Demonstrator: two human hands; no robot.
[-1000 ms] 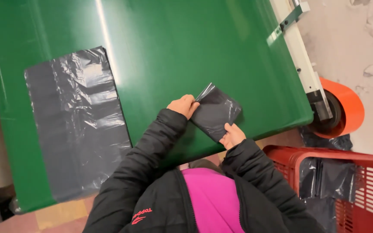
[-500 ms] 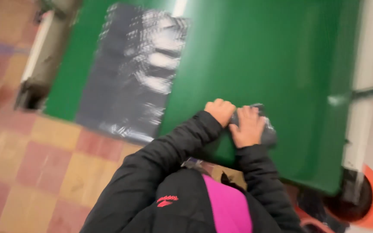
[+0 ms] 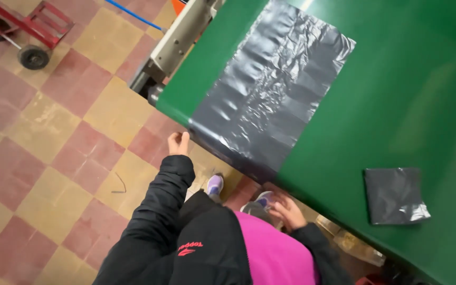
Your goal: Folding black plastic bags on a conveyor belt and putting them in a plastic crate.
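Head view, left hand [image 3: 178, 143] touching flat bag [image 3: 270, 95]

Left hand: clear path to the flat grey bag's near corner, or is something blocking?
Probably yes. The left hand is at the edge of the green table, right beside the near corner of the flat bag where it hangs over. Nothing lies between them.

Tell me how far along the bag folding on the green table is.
Done: one dark grey plastic bag lies folded into a small square on the green table. In hand: the left hand reaches the near corner of a second dark grey plastic bag, spread flat and overhanging the edge; the right hand is below the table edge, holding nothing visible. Left: that flat bag is unfolded.
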